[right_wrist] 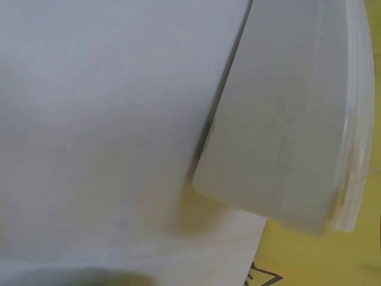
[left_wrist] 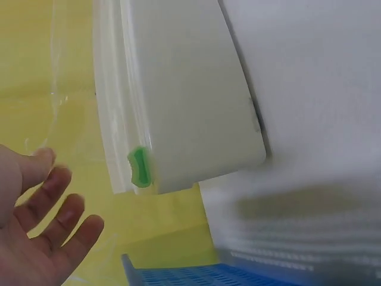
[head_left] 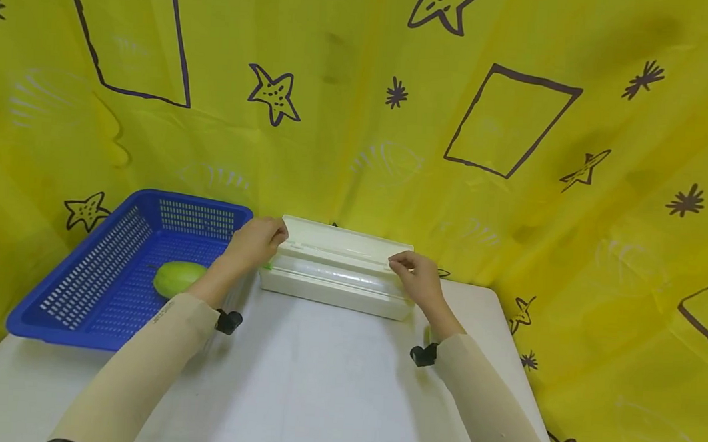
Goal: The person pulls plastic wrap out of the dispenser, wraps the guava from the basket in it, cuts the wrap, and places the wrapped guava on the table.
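A white cling film dispenser [head_left: 332,300] lies lengthwise at the back of the table, lid raised, a clear roll [head_left: 339,275] inside. My left hand [head_left: 257,242] is at its left end, thumb and index finger pinching the edge of the thin clear cling film [left_wrist: 55,89]; the other fingers are spread loosely. At the right end, my right hand [head_left: 420,276] pinches the film with thumb and fingertips. In the left wrist view a green slider [left_wrist: 140,167] sits at the dispenser's end. My right hand is outside the right wrist view.
A blue plastic basket [head_left: 77,340] stands at the left with a green oval fruit [head_left: 177,278] in it. Part of a greenish-yellow object [head_left: 427,335] shows beside my right wrist. A yellow patterned curtain [head_left: 334,146] hangs behind the white table [head_left: 333,380].
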`<act>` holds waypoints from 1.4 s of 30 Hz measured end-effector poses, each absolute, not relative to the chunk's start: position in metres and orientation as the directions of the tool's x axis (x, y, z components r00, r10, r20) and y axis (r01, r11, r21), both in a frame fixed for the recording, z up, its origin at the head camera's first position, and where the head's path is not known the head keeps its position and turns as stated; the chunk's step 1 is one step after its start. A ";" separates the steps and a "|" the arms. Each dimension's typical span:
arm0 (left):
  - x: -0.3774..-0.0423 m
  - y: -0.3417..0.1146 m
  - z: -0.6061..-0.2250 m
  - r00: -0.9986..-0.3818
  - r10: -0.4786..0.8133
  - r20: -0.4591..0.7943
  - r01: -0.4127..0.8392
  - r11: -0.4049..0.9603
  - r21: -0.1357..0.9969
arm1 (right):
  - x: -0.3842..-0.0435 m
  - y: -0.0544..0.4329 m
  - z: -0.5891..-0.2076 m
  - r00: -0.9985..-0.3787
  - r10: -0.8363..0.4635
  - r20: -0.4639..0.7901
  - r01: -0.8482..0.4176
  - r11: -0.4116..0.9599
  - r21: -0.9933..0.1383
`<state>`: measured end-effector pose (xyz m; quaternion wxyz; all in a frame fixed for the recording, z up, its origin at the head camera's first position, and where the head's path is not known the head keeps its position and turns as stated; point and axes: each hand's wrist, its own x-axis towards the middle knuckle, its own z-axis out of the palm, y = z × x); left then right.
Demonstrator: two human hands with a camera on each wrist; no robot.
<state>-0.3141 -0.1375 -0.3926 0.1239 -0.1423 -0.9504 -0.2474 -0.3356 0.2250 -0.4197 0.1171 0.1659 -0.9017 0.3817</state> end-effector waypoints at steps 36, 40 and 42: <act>-0.307 -0.135 -0.355 -0.918 0.138 0.373 0.371 0.633 0.679 | -0.329 0.239 -0.365 -0.963 -0.161 0.217 -0.257 0.304 -0.917; -0.307 -0.133 -0.350 -0.915 0.132 0.381 0.383 0.581 0.719 | -0.330 0.240 -0.359 -0.959 -0.164 0.232 -0.267 0.250 -0.931; -0.308 -0.134 -0.348 -0.908 0.133 0.396 0.397 0.571 0.719 | -0.330 0.239 -0.357 -0.957 -0.162 0.242 -0.277 0.247 -0.929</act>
